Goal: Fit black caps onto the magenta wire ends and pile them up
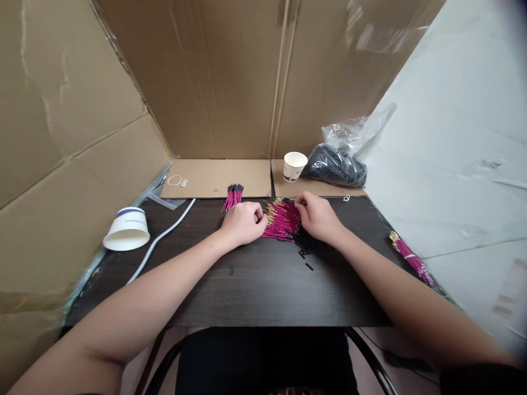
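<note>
A pile of short magenta wires with gold tips (284,222) lies at the middle of the dark table. At its left edge, my left hand (244,224) has curled fingers, thumb and forefinger together; whatever they hold is too small to make out. My right hand (318,217) is closed in a pinch at the pile's right edge, its contents also unclear. Small black tube pieces (303,253) are scattered just below the right hand. Behind my left hand lies a bunch of magenta wires with black ends (235,193).
A paper cup (295,167) and a plastic bag of black pieces (337,164) stand at the back right. Another paper cup (127,229) lies tipped at left by a white cable (161,236). A tied wire bundle (410,258) lies at right. Cardboard walls (222,77) enclose the table.
</note>
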Tool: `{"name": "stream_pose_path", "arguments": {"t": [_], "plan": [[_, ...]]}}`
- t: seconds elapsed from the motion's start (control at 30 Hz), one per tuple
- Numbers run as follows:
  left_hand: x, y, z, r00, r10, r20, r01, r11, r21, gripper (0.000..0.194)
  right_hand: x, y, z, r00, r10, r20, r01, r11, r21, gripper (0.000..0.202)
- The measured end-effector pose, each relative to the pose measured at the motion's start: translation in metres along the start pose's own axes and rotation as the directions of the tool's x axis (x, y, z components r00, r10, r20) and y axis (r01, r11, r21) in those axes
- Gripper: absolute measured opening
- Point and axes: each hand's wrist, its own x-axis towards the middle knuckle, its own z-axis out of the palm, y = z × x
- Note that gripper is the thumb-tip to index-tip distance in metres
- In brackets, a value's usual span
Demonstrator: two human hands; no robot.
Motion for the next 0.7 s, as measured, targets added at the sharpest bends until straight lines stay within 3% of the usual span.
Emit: {"name": "stream_pose_path", "arguments": {"t": [0.3,0.43,0.6,0.7], "plan": [[0.0,0.001,-0.001,1.0,-0.006,0.018,0.006,1.0,0.022,0.022,-0.001,0.006,-0.002,0.99,-0.125,0.062,0.129,0.989,-0.067,0.014],[-0.001,0.002,-0.001,1.0,-0.003,0.019,0.003,1.0,0.019,0.022,0.0,0.007,-0.002,0.992,-0.122,0.007,0.122,0.991,-0.05,0.012],[0.0,0.002,-0.001,1.0,-0.002,0.02,0.001,1.0,0.008,0.022,0.003,0.013,-0.001,0.988,-0.067,-0.142,0.068,0.998,0.002,0.018],[0.001,0.002,-0.001,1.0,-0.004,0.022,0.004,1.0,0.009,0.022,0.006,0.019,0.004,0.99,-0.036,-0.137,0.038,0.999,0.008,0.021]]}}
